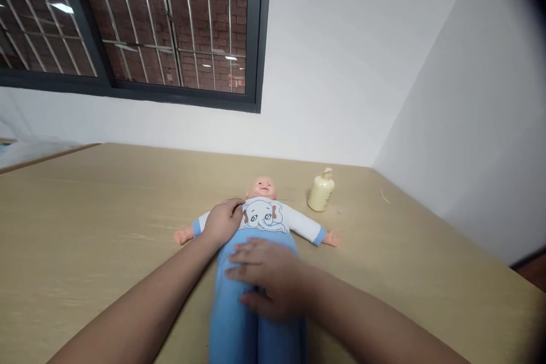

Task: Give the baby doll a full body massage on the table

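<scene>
A baby doll (263,187) lies on its back on the wooden table, head toward the wall and arms stretched out to both sides. It wears a white top (264,217) with an elephant print and blue cuffs, and blue trousers (232,318). My left hand (224,220) rests on the left side of the doll's chest, its fingers laid along the top and the thumb apart. Over the trousers, around the thighs, is my right hand (273,277), slightly blurred, fingers spread and holding nothing. Whether it touches the cloth I cannot tell.
A cream pump bottle (321,192) stands right of the doll's head. A thin pale strand (384,196) lies on the table (106,210) farther right. White walls (333,68) border the table behind and at the right, with a barred window (170,23) above.
</scene>
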Motion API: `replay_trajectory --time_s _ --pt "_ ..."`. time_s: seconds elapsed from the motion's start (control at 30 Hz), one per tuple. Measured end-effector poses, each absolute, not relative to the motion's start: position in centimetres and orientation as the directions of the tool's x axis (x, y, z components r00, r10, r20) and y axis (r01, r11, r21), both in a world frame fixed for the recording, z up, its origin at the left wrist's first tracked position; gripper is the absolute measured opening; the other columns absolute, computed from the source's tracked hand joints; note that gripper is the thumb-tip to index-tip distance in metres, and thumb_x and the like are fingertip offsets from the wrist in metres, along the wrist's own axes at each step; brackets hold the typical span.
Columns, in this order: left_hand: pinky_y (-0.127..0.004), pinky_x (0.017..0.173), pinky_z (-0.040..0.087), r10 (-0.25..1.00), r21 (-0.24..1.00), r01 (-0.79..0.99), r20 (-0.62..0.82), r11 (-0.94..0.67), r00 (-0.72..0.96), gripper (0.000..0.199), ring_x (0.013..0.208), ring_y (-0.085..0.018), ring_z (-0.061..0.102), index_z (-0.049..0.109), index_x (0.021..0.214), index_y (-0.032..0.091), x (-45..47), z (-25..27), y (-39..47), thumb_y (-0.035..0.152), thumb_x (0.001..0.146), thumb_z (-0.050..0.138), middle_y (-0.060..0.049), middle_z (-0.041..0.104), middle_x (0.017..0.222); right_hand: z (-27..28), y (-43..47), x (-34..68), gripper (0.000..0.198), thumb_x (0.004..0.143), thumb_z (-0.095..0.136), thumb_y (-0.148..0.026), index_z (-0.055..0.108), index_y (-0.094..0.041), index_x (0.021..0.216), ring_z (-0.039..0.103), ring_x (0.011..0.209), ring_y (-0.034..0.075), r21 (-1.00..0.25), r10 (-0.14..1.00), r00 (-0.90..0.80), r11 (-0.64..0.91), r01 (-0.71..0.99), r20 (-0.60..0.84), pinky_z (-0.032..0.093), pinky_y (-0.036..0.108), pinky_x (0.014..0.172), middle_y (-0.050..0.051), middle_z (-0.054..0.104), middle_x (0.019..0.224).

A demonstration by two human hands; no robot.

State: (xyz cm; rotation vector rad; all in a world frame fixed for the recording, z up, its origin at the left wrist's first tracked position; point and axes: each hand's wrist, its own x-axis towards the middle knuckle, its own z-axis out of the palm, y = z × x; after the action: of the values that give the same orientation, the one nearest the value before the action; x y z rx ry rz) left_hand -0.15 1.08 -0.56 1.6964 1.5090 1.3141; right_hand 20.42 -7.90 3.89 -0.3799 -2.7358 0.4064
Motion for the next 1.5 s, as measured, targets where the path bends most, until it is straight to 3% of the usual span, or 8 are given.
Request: replay_trajectory --time_s 0.3,0.53,0.7,0.87,1.03,1.2,1.37,1.5 --pt "-0.035 0.096 0.047 0.914 0.636 0.698 0.4 -0.328 0.064 0.032 0.106 -0.026 0.066 0.073 0.108 0.024 0.3 -0.6 0.9 0.028 0.093 0.046 -0.005 0.075 0.111 2.6 -0.9 22.6 0.055 0.097 0.048 -0.051 0.051 -0.022 0.143 0.033 0.145 0.023 -0.371 0.642 -0.687 0.763 0.529 0.34 0.021 0.043 0.121 0.007 0.047 0.151" --pt "-0.037 0.092 0.051 0.884 0.582 0.74 0.465 -0.338 0.039 0.032 0.106 -0.026 0.067 0.072 0.109 0.022 0.7 0.1 -0.1 0.031 0.092 0.047 -0.005 0.075 0.112 0.3 2.2 25.4 0.052 0.098 0.039 -0.059 0.054 -0.031 0.139 0.052 0.131 0.027 -0.572 0.872 -0.398 0.488 0.659 0.285 0.04 0.044 0.108 0.004 0.057 0.142" --pt "-0.036 0.097 0.051 0.663 0.479 0.483 0.659 -0.733 0.354 0.025 0.104 -0.022 0.068 0.072 0.107 0.021 2.2 1.8 -3.9 0.026 0.087 0.057 -0.006 0.075 0.109 0.1 2.3 25.7 0.049 0.098 0.039 -0.059 0.056 -0.031 0.135 0.057 0.125 0.026 -0.558 0.883 -0.371 0.469 0.685 0.287 0.044 0.042 0.103 0.004 0.062 0.136" --pt "-0.042 0.111 0.041 0.467 0.393 0.275 0.566 -0.877 0.68 0.045 0.118 -0.025 0.064 0.065 0.125 0.022 4.4 2.7 -6.7 0.031 0.081 0.066 -0.008 0.072 0.12 0.1 2.2 25.9 0.044 0.097 0.046 -0.056 0.061 -0.029 0.129 0.061 0.119 0.024 -0.573 0.844 -0.426 0.534 0.622 0.325 0.046 0.039 0.1 0.003 0.066 0.13" --pt "-0.042 0.117 0.033 0.59 0.424 0.416 0.484 -0.804 0.646 0.056 0.139 -0.026 0.045 0.054 0.141 0.024 3.3 2.4 -5.2 0.04 0.088 0.062 -0.008 0.05 0.15 0.5 1.7 25.9 0.038 0.095 0.051 -0.052 0.066 -0.028 0.121 0.064 0.111 0.025 -0.612 0.813 -0.478 0.572 0.546 0.333 0.049 0.038 0.095 0.003 0.07 0.121" --pt "-0.044 0.122 0.025 0.787 0.54 0.58 0.331 -0.61 0.52 0.06 0.148 -0.025 0.031 0.045 0.149 0.02 1.4 1.3 -2.1 0.053 0.099 0.041 -0.007 0.041 0.157 0.4 1.5 25.8 0.042 0.095 0.051 -0.053 0.064 -0.027 0.125 0.063 0.113 0.026 -0.614 0.819 -0.465 0.565 0.551 0.337 0.049 0.039 0.096 0.005 0.068 0.124" --pt "-0.039 0.117 0.032 0.856 0.608 0.604 0.332 -0.516 0.397 0.053 0.138 -0.024 0.046 0.056 0.14 0.024 0.0 0.8 -0.4 0.052 0.1 0.037 -0.004 0.054 0.148 0.7 1.1 25.8 0.043 0.096 0.05 -0.053 0.062 -0.028 0.128 0.063 0.114 0.026 -0.582 0.818 -0.474 0.569 0.581 0.327 0.049 0.039 0.096 0.005 0.068 0.126" --pt "-0.034 0.086 0.049 0.897 0.6 0.667 0.301 -0.442 0.324 0.049 0.098 -0.024 0.068 0.075 0.093 0.023 -0.6 1.0 -0.2 0.051 0.1 0.034 -0.004 0.076 0.104 1.4 0.3 25.6 0.04 0.094 0.052 -0.052 0.064 -0.027 0.122 0.065 0.107 0.025 -0.526 0.799 -0.515 0.596 0.607 0.311 0.051 0.039 0.091 0.005 0.07 0.12"
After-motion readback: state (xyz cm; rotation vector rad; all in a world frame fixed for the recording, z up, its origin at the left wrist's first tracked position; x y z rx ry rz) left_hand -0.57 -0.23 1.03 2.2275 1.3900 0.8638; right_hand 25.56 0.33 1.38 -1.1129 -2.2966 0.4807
